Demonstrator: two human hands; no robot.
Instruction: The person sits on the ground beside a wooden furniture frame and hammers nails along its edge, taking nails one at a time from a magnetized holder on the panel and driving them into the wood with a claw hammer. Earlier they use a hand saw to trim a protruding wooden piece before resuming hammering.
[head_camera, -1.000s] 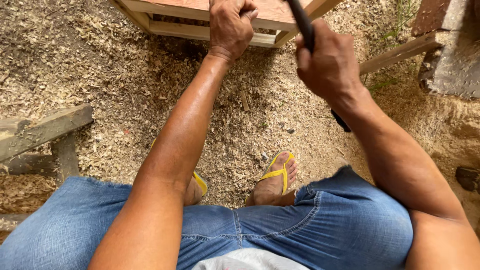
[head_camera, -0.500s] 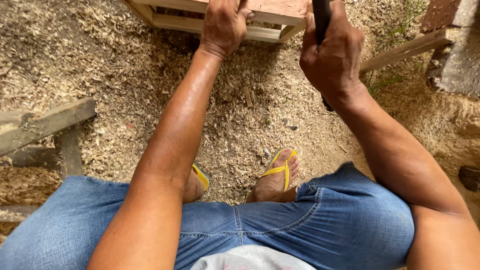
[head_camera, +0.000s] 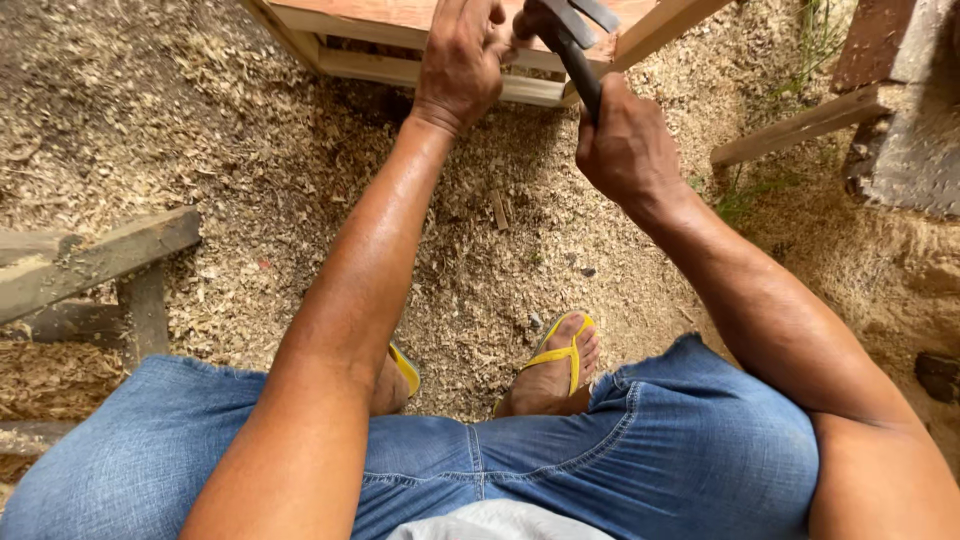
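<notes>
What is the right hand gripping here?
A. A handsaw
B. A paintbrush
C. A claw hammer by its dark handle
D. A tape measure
C: the right hand closes around the dark handle of a claw hammer raised at the wooden frame, beside the left hand.

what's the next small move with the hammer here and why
Probably a short tap downward. The right hand grips the dark hammer by its handle, with the head raised over the wooden frame. The left hand rests on the frame's edge right beside the head, fingers pinched as if steadying something too small to see, so a light, controlled blow seems safest.
</notes>
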